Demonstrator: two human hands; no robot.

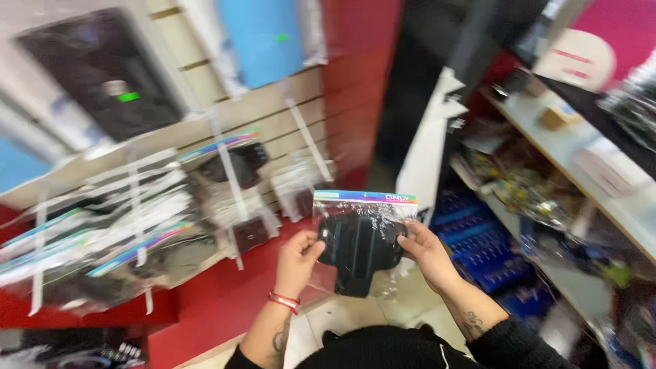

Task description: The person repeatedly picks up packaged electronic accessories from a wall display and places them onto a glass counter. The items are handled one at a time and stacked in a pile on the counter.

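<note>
Clear plastic is what I see between both hands: a small transparent packet [361,240] with a coloured strip along its top edge and a black item [359,251] inside, which looks like a phone case, though the picture is blurred and I cannot be sure. I hold this packet in the air, in the near middle of the scene, above a pale floor [403,301]. My left hand [298,261] grips the left edge of the packet, fingers [316,247] closed on it with the thumb in front. My right hand [427,251] takes the right edge in the same way, fingers curled on the plastic. On my left wrist is a red bracelet [284,301], and both sleeves are black. To the left and farther away, a slatted wall panel [273,109] over a red base carries many similar packets [137,232] hanging in rows, some with dark items inside. Far at the top left hang a black package [102,75] and a blue one [263,37]. On the right, shelves [581,150] hold mixed goods which are too blurred to tell, and blue boxes [478,239] stand low near the floor.
</note>
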